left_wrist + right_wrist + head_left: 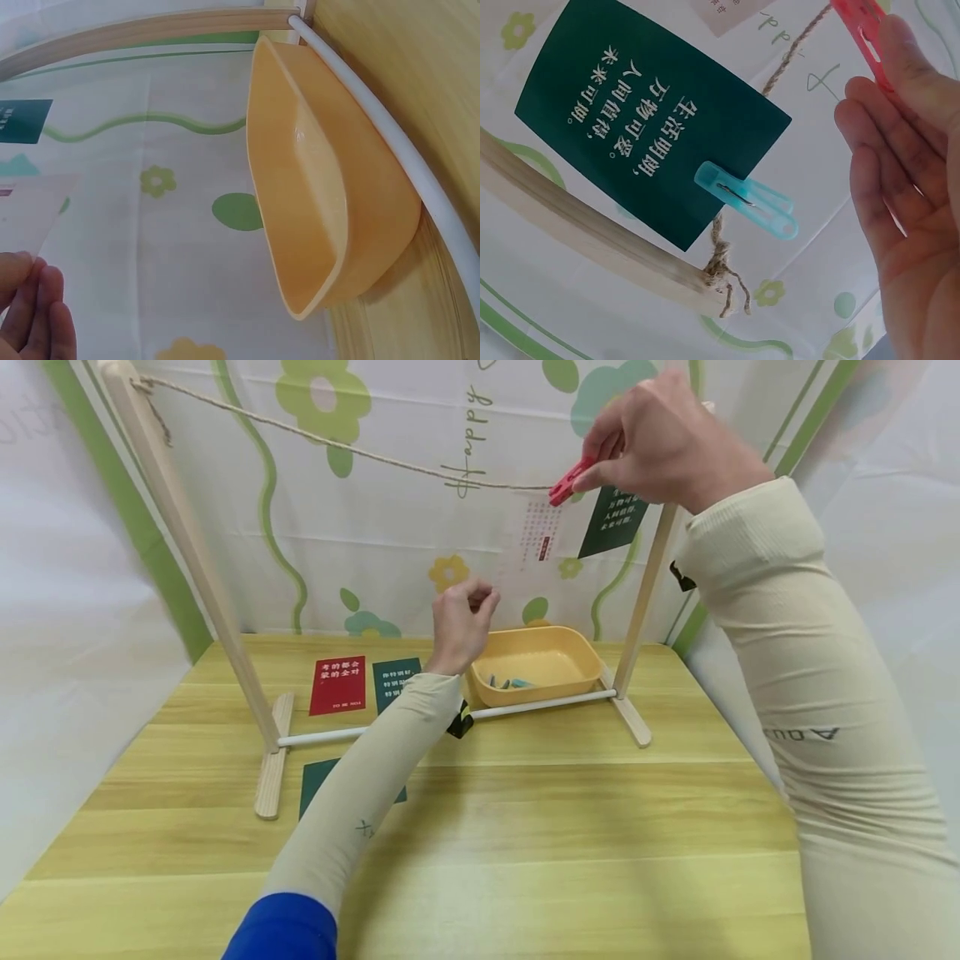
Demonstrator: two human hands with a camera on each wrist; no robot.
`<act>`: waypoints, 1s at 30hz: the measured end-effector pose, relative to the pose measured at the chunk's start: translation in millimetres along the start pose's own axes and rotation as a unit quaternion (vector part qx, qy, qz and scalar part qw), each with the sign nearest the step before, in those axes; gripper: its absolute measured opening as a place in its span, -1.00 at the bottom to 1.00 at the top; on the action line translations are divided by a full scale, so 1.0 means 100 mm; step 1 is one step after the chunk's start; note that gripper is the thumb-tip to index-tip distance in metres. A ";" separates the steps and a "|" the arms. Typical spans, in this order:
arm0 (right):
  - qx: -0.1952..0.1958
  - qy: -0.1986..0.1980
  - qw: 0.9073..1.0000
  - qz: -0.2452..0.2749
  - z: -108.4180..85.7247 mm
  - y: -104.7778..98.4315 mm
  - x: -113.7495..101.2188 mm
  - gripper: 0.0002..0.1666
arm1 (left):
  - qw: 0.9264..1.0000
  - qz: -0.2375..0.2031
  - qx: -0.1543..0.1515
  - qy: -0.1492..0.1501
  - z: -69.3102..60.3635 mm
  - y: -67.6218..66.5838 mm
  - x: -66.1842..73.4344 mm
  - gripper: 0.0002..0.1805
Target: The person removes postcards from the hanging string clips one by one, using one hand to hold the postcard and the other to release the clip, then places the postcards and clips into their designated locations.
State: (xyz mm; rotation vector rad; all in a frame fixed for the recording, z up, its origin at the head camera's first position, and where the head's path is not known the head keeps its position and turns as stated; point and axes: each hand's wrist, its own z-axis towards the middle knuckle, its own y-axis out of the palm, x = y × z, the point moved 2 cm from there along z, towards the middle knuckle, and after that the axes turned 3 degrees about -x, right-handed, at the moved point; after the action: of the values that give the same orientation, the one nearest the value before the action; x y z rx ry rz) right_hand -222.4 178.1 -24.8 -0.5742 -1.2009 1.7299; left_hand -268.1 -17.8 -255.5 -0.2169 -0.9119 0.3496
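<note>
- A pale wooden post stands well left of the rounded yellow plastic basin; beige twisted twine runs from its top to above the basin.
- A dark green rectangular card, partly hidden by the sleeve, lies on the wood-grained counter, left of the basin and nearer the viewer.
- A red rectangular card with white characters lies left of the basin; a second dark green card lies between it and the basin.
- A white rod passes along the basin's near side.
- The left hand, raised at the basin's left end, pinches a corner of a thin whitish-pink card, which hangs above the basin.
- Small bluish clips lie inside the basin.
- The right hand, high above the basin, pinches a red plastic clothespin, its nose at the twine; whether it bites is unclear.
- Above the basin's right end, a translucent light-blue clothespin holds a third dark green card on the twine.
</note>
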 end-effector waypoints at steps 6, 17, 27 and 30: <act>-0.016 0.000 1.000 0.019 -0.05 0.08 0.02 -0.60 | 1.000 0.004 -0.004 -0.012 -0.02 -0.04 -0.05 -0.83; -0.043 -0.012 0.997 0.061 -0.09 0.34 0.07 -0.65 | 0.999 -0.003 0.003 -0.049 -0.05 -0.13 -0.13 -0.80; -0.071 0.001 0.995 0.068 -0.15 0.50 0.11 -0.66 | 0.998 -0.005 0.005 -0.056 -0.07 -0.16 -0.20 -0.79; -0.081 0.005 0.994 0.068 -0.15 0.53 0.11 -0.66 | 0.998 -0.009 0.005 -0.061 -0.08 -0.17 -0.21 -0.79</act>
State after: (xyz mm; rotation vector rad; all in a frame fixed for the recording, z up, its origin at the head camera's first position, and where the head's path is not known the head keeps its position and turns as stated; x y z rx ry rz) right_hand -237.7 189.6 -77.4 -0.7760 -1.3301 1.7505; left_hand -269.8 -42.0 -269.9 -0.1791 -1.0307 0.3540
